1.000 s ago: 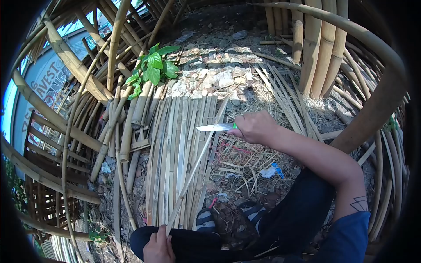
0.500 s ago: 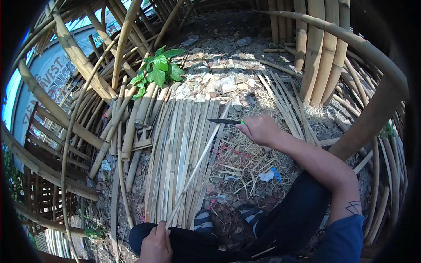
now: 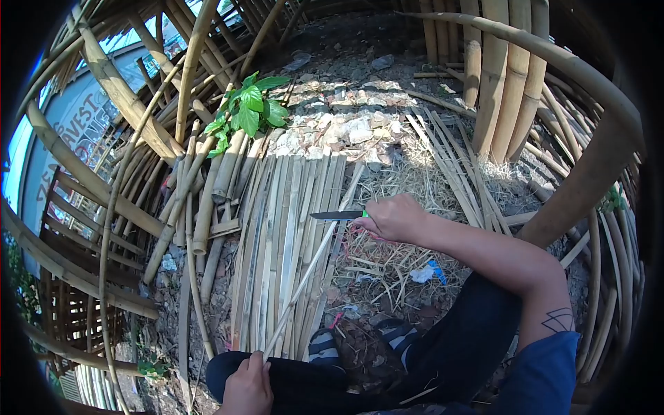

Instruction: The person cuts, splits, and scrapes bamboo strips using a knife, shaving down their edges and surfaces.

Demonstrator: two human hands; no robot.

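My right hand [image 3: 398, 218] is closed round the green handle of a knife [image 3: 337, 215]. The dark blade points left and lies across a long thin bamboo strip [image 3: 311, 266]. At my knee, my left hand [image 3: 247, 384] pinches the lower end of that strip, which slants up and away to the right. Beneath it, many flat bamboo strips [image 3: 277, 228] lie side by side on the ground.
Shavings [image 3: 377, 259] and a blue and white scrap [image 3: 429, 273] lie right of the strips. More split strips [image 3: 449, 162] rest farther back. Thick bamboo poles [image 3: 508, 90] stand at the right. A leafy plant [image 3: 250, 111] and stacked poles [image 3: 204, 214] are at the left.
My right hand and the knife have moved down the strip, towards me and slightly left. My left hand has stayed nearly in place at the knee.
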